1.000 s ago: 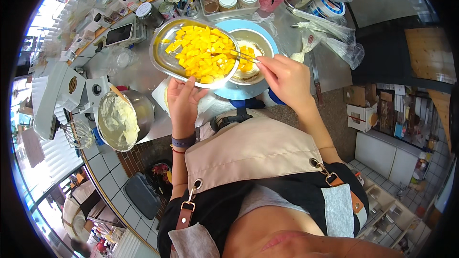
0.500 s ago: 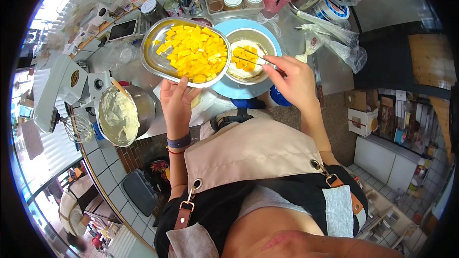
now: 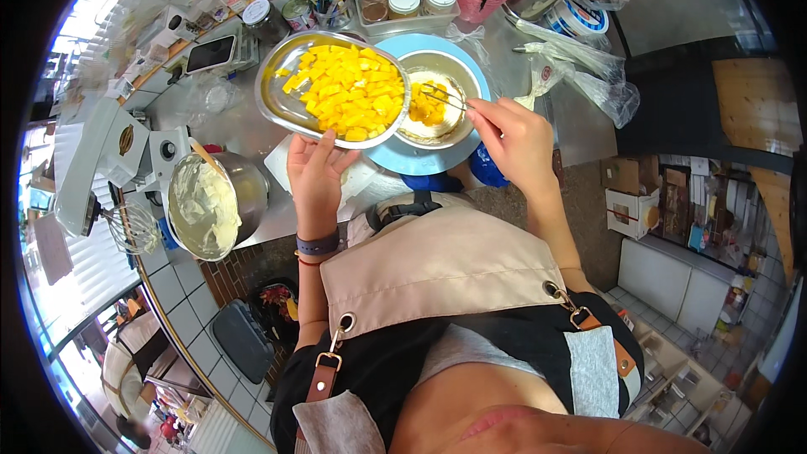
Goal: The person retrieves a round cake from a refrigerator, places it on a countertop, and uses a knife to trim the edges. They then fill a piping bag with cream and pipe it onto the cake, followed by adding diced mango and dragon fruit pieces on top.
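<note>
Left hand (image 3: 315, 181) at near edge of oval steel tray (image 3: 276, 105), thumb over rim, some fingers hidden beneath; tray held. Diced yellow fruit (image 3: 349, 91) heaped inside, just beyond the thumb. Right hand (image 3: 519, 141) pinched tight on slim tweezers (image 3: 455, 101); tips reach left into round tin (image 3: 448, 64), among yellow pieces (image 3: 429, 111) on cream (image 3: 435, 129). Whether tips clasp a piece: cannot tell. Tray masks tin's left side. Farther, lidded jars (image 3: 440, 2), some contents unclear.

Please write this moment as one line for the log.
left hand: holds tray of yellow cubes; right hand: holds tweezers over tin
</note>
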The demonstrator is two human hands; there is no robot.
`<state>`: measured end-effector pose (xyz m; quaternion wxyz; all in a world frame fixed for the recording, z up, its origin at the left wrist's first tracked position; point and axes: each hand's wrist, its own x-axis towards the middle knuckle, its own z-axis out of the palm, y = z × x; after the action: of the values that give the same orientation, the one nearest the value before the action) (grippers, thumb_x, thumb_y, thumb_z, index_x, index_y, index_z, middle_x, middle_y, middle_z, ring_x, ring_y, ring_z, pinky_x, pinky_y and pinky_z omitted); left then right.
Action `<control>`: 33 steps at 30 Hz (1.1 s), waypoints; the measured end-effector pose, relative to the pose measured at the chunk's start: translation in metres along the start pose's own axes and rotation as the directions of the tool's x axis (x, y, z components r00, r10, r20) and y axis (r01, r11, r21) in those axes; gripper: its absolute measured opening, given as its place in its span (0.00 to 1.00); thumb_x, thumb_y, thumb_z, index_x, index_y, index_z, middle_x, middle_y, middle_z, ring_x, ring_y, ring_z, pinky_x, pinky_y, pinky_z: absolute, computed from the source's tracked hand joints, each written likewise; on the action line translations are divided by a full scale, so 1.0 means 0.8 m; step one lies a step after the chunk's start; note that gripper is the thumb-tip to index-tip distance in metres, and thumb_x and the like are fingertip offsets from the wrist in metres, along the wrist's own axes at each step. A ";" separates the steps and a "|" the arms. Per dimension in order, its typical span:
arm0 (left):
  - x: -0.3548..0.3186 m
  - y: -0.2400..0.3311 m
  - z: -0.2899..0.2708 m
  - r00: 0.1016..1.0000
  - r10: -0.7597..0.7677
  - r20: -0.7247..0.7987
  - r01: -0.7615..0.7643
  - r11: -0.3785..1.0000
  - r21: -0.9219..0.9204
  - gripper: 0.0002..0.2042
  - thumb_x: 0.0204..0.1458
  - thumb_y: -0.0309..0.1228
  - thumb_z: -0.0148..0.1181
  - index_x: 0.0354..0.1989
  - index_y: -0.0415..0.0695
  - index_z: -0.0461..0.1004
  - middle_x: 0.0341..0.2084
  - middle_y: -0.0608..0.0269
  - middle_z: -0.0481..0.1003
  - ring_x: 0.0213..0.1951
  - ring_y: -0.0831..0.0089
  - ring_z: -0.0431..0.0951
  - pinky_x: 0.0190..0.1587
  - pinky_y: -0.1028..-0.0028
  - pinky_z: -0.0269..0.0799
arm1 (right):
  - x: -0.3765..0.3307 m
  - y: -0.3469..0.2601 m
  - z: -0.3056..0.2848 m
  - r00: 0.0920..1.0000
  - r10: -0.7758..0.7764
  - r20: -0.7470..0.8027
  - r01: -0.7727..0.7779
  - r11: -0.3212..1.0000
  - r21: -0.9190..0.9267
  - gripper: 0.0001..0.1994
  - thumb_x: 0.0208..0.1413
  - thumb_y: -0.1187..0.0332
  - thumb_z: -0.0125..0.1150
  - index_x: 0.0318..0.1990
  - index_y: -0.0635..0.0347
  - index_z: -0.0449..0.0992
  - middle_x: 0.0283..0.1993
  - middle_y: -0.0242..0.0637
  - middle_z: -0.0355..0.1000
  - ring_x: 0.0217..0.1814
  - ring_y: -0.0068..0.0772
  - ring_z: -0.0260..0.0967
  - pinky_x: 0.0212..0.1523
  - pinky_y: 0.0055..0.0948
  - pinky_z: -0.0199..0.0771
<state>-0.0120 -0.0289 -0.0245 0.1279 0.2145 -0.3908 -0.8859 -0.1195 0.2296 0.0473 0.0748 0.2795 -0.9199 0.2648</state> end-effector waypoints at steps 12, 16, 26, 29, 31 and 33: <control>-0.005 0.019 -0.030 0.994 0.096 -0.043 -0.098 0.995 -0.035 0.10 0.61 0.20 0.49 0.49 0.38 0.68 0.48 0.52 0.75 0.47 0.61 0.80 0.45 0.66 0.82 | 0.000 0.026 0.028 0.975 0.044 0.217 -0.005 0.984 -0.181 0.07 0.52 0.63 0.61 0.28 0.52 0.81 0.26 0.34 0.74 0.28 0.40 0.75 0.27 0.39 0.73; -0.006 0.021 -0.032 0.995 0.094 -0.040 -0.096 0.994 -0.052 0.10 0.61 0.20 0.49 0.50 0.39 0.68 0.49 0.52 0.74 0.48 0.61 0.79 0.46 0.66 0.81 | 0.011 0.025 0.060 0.951 -0.035 0.308 0.112 0.965 -0.236 0.06 0.53 0.63 0.61 0.33 0.50 0.83 0.28 0.33 0.76 0.30 0.40 0.75 0.28 0.37 0.74; -0.010 0.019 -0.037 0.994 0.104 -0.040 -0.106 0.992 -0.068 0.11 0.61 0.20 0.49 0.51 0.38 0.68 0.49 0.52 0.74 0.47 0.62 0.79 0.45 0.67 0.81 | 0.018 0.019 0.068 0.970 -0.116 0.216 0.149 0.978 -0.147 0.08 0.51 0.64 0.60 0.24 0.54 0.79 0.25 0.37 0.74 0.26 0.44 0.75 0.26 0.41 0.74; -0.010 0.018 -0.038 0.995 0.099 -0.024 -0.100 0.992 -0.075 0.10 0.61 0.20 0.49 0.50 0.38 0.68 0.49 0.53 0.74 0.47 0.62 0.80 0.45 0.67 0.82 | 0.026 0.015 0.062 0.982 -0.042 0.182 0.079 0.977 -0.196 0.08 0.51 0.64 0.60 0.24 0.54 0.79 0.25 0.38 0.74 0.25 0.43 0.75 0.25 0.40 0.74; -0.009 0.018 -0.037 0.995 0.102 -0.015 -0.103 0.992 -0.077 0.11 0.61 0.20 0.49 0.51 0.38 0.68 0.49 0.53 0.74 0.47 0.63 0.80 0.44 0.67 0.82 | 0.025 0.021 0.073 0.971 -0.080 0.224 0.128 0.970 -0.208 0.08 0.51 0.64 0.60 0.24 0.54 0.80 0.25 0.37 0.74 0.25 0.43 0.75 0.25 0.40 0.74; -0.007 0.019 -0.034 0.995 0.099 -0.005 -0.099 0.992 -0.079 0.12 0.61 0.19 0.48 0.52 0.38 0.67 0.49 0.53 0.74 0.47 0.63 0.80 0.44 0.68 0.82 | 0.022 0.025 0.076 0.965 -0.098 0.242 0.149 0.968 -0.203 0.08 0.51 0.64 0.60 0.25 0.54 0.80 0.25 0.37 0.74 0.25 0.43 0.75 0.25 0.40 0.74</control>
<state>0.0065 -0.0541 -0.0281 0.1801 0.1900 -0.3656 -0.8932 -0.1444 0.2030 -0.0084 0.0147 0.3556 -0.9265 0.1222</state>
